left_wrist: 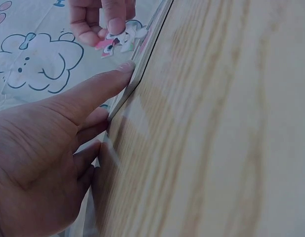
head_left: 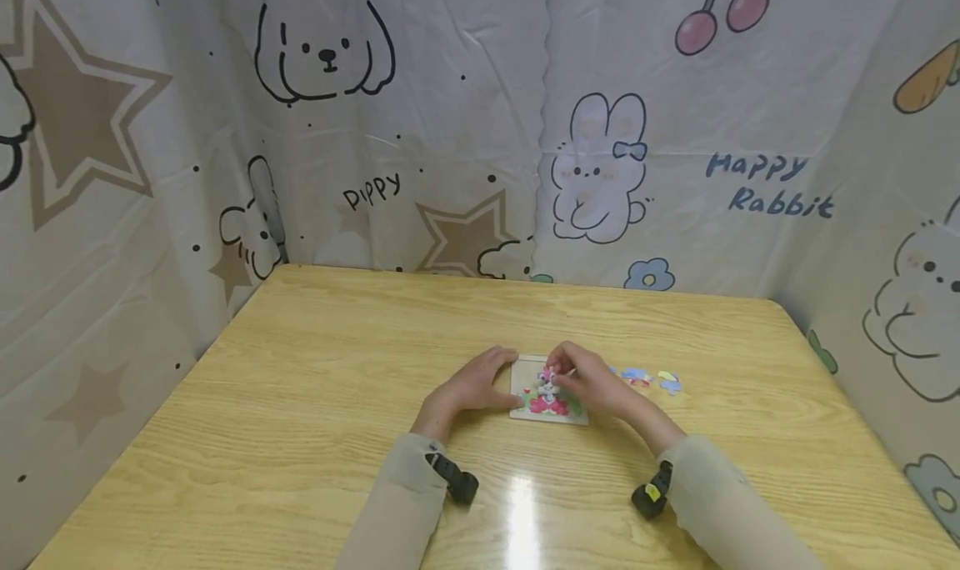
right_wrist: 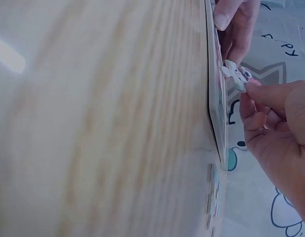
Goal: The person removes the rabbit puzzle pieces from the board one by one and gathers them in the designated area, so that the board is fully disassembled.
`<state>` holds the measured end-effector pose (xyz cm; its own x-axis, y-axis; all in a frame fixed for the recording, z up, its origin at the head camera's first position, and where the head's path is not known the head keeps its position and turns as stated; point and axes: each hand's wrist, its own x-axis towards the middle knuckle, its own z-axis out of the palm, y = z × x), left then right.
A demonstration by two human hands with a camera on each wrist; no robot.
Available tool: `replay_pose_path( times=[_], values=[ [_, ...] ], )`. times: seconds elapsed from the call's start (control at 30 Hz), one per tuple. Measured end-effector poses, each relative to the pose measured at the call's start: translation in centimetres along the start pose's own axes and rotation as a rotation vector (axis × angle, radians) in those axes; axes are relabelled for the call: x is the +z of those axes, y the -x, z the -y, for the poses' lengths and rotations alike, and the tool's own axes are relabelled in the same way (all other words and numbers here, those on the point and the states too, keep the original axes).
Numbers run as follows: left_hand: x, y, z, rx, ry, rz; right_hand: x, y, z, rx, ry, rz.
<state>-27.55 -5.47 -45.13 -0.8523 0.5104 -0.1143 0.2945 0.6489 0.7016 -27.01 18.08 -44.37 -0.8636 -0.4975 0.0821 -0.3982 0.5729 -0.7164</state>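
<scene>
A small square jigsaw puzzle board (head_left: 527, 373) lies on the table, with pink and green printed parts along its front. My right hand (head_left: 592, 380) pinches a puzzle piece (right_wrist: 236, 75) printed with a white and pink animal face, between thumb and fingers. In the left wrist view that puzzle piece (left_wrist: 123, 40) is tilted, just over the board; whether its lower edge touches is unclear. My left hand (head_left: 474, 382) rests at the board's left side, its thumb touching the edge and its other fingers extended towards the far corner.
Several loose puzzle pieces (head_left: 637, 376) in blue, yellow and red lie right of the board, partly behind the right hand. The wooden table (head_left: 300, 370) is bordered by a printed curtain (head_left: 465, 137) at the back and sides. Each wrist carries a black strapped camera (head_left: 461, 485).
</scene>
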Motion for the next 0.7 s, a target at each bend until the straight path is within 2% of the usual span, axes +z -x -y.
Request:
replay_pose_path(
  times=[0.37,0.7],
  values=[
    [0.1,-0.1,0.3,0.014,-0.021,0.004,-1.0,1.9,-1.2,0.052,-0.034,-0.06],
    [0.1,0.0,0.1,0.017,-0.009,0.0,-2.4,4.0,-2.6,0.071,-0.009,-0.081]
  ],
)
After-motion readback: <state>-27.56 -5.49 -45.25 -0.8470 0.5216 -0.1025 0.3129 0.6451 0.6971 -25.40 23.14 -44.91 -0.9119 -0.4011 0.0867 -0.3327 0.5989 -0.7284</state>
